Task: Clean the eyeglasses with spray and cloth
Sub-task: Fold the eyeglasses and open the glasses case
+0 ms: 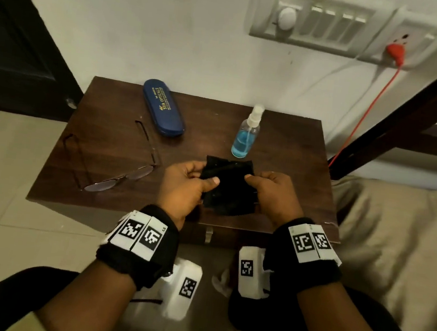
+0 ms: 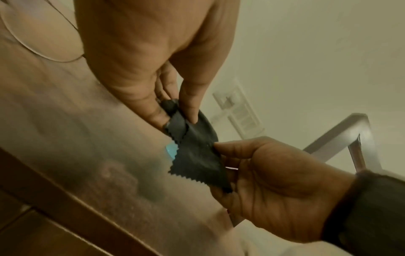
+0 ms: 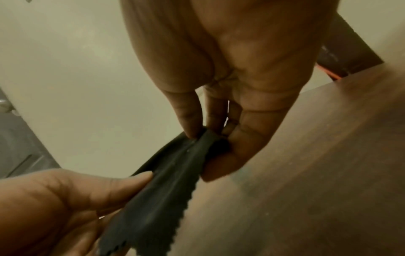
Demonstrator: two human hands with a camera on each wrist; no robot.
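Observation:
A black cleaning cloth [image 1: 227, 187] with zigzag edges hangs stretched between both hands above the front of the dark wooden table [image 1: 287, 179]. My left hand [image 1: 190, 181] pinches its left side between thumb and fingers. My right hand [image 1: 267, 187] pinches the right side. The wrist views show the same cloth [image 2: 196, 150] [image 3: 162, 187] held by the left hand [image 2: 175, 110] and the right hand [image 3: 203, 138]. The thin-framed eyeglasses [image 1: 112, 169] lie unfolded on the table's left part, lenses toward me. A clear spray bottle [image 1: 246, 134] with blue liquid stands behind the cloth.
A blue glasses case [image 1: 163, 107] lies at the back of the table. A bed with a beige cover [image 1: 395, 242] borders the right side. A dark wooden post [image 1: 411, 112] leans at the right. A red cable [image 1: 367, 106] hangs from the wall socket.

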